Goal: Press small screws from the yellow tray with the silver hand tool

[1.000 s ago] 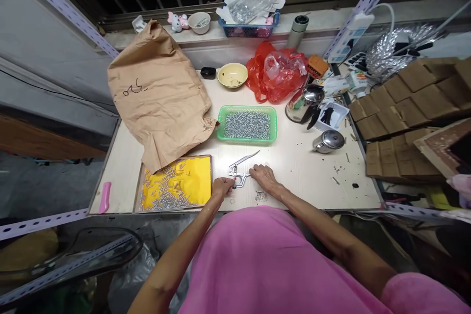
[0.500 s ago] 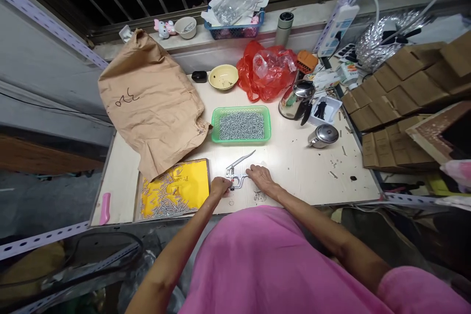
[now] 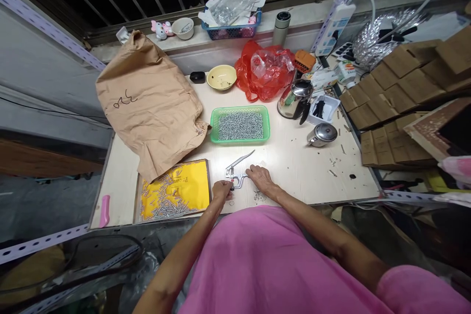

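A silver spring-loaded hand tool (image 3: pixel 235 172), much like snap-fastener pliers, lies on the table before me with its two handles spread. My left hand (image 3: pixel 222 190) is closed in a pinch at the tool's lower left end, beside a small red and dark part; what sits between the fingertips is too small to make out. My right hand (image 3: pixel 260 179) has its fingers closed on the end of the tool's lower handle. To the left, many small metal pins (image 3: pixel 169 204) lie scattered on a yellow sheet (image 3: pixel 196 181). Behind the tool stands a green basket (image 3: pixel 267 130) filled with similar pins.
A large brown paper bag (image 3: pixel 150 103) leans over the table's left side. Farther back are a yellow bowl (image 3: pixel 221 78) and a red plastic bag (image 3: pixel 259 73). A kettle (image 3: pixel 293 100) and a metal pot (image 3: pixel 322 135) stand right. Cardboard boxes (image 3: pixel 401 93) are stacked beyond the right edge.
The view has shifted very slightly. My left hand has dropped a little at the tool's lower end; my right hand stays at the handle.
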A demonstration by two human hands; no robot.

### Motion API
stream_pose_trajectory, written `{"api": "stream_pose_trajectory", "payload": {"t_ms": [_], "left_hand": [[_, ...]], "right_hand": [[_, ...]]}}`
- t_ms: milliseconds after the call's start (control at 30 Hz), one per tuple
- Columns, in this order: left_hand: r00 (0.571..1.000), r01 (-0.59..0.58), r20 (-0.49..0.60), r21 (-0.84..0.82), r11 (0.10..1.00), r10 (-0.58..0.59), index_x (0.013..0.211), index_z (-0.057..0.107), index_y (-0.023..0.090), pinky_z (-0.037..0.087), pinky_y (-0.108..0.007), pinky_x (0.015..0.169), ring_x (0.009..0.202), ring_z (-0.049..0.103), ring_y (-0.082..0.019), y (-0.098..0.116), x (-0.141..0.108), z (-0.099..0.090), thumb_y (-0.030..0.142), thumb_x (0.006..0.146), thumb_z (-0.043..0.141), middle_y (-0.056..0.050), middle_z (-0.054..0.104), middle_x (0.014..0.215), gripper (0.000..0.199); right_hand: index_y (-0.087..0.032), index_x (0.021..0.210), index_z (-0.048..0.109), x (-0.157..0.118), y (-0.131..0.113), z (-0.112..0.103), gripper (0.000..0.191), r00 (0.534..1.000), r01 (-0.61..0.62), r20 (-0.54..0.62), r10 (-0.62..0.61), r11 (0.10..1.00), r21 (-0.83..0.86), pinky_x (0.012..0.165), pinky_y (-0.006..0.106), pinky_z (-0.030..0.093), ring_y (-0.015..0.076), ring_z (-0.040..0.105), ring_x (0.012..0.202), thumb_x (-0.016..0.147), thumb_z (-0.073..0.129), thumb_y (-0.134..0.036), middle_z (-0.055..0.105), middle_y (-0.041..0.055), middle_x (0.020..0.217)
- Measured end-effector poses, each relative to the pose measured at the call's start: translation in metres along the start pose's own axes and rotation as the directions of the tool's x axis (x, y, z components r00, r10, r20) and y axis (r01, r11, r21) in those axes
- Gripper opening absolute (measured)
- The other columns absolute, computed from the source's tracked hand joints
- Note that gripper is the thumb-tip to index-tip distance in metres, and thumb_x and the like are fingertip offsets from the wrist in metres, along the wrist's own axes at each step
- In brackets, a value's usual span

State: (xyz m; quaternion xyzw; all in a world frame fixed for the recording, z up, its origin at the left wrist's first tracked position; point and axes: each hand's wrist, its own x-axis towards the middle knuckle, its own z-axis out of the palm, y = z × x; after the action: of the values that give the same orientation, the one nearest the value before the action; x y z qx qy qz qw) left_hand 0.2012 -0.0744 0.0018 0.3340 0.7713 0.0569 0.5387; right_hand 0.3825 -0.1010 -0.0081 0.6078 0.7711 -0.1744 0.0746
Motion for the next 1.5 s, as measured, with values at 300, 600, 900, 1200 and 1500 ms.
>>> {"api": "stream_pose_trajectory", "payload": {"t_ms": [300,600,900,1200,1500], "left_hand": [[0.988,-0.033,0.155,0.197,0.980,0.002,0.062,0.055,0.016,0.045,-0.021,0.048,0.040,0.049,-0.009,0.015,0.004,-0.013,0.020,0.075,0.063,0.005,0.048,0.042,0.016],[0.974,0.014,0.217,0.245,0.970,-0.069,0.075,0.058,0.015,0.053,-0.023,0.058,0.052,0.062,-0.014,0.014,0.008,-0.014,0.021,0.078,0.062,0.002,0.057,0.048,0.007],[0.971,0.022,0.228,0.226,0.974,-0.075,0.080,0.057,0.015,0.054,-0.024,0.058,0.061,0.069,-0.018,0.006,0.010,-0.009,0.020,0.078,0.065,0.000,0.061,0.052,0.009],[0.975,0.045,0.205,0.183,0.982,-0.083,0.078,0.058,0.013,0.054,-0.024,0.056,0.055,0.066,-0.016,-0.001,0.002,-0.007,0.020,0.076,0.068,-0.001,0.062,0.052,0.012],[0.971,0.058,0.222,0.139,0.989,-0.088,0.075,0.060,0.014,0.052,-0.023,0.058,0.056,0.065,-0.015,-0.007,-0.013,-0.010,0.023,0.075,0.069,0.000,0.061,0.051,0.013]], "right_hand": [[-0.019,0.109,0.057,-0.002,-0.002,-0.004,0.027,1.000,-0.008,0.021,0.007,1.000,0.027,0.066,0.026,0.038,0.0185,0.054,0.087,0.093,0.039,-0.007,0.058,0.0103,0.105],[-0.019,0.109,0.057,0.008,0.001,-0.017,0.022,0.998,-0.049,0.036,0.045,0.990,0.133,0.072,0.030,0.042,0.0214,0.054,0.095,0.094,0.049,-0.033,0.057,0.0098,0.110],[-0.021,0.122,0.052,0.049,0.005,-0.025,0.036,0.988,0.057,-0.142,-0.058,0.998,-0.006,0.083,0.037,0.037,0.0248,0.046,0.107,0.090,0.043,-0.007,0.055,0.0112,0.123],[-0.015,0.110,0.062,0.054,0.021,-0.036,0.033,0.982,0.162,-0.095,-0.161,0.987,0.012,0.089,0.040,0.033,0.0281,0.045,0.108,0.086,0.061,-0.037,0.061,0.0139,0.110],[-0.008,0.138,0.039,0.021,0.021,-0.015,0.094,0.951,0.284,-0.108,-0.290,0.957,-0.065,0.109,0.053,0.017,0.0330,0.042,0.116,0.064,0.079,-0.051,0.052,0.0181,0.128]]}}
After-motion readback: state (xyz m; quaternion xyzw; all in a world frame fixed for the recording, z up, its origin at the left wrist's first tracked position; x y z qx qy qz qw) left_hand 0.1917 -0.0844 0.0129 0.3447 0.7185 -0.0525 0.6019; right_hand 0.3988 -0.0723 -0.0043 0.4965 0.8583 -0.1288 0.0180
